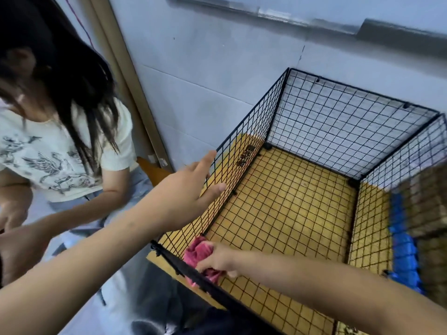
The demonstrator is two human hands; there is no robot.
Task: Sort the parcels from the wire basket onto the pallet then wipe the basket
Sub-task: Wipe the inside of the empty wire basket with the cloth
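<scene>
Pale wall behind, yellow floor under the black wire basket (338, 131). Left hand (191, 187) laid straight-fingered against the left panel's top rim. Right hand (219, 259) down in the near-left corner, clutching a pink cloth (197, 249) at the mesh. Blue pallet (404, 250) just beside the basket's right side, blurred.

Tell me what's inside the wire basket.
Inside the wire basket: no parcels, only the right hand gripping a pink cloth in the near left corner. The right forearm covers part of the near mesh floor.
</scene>
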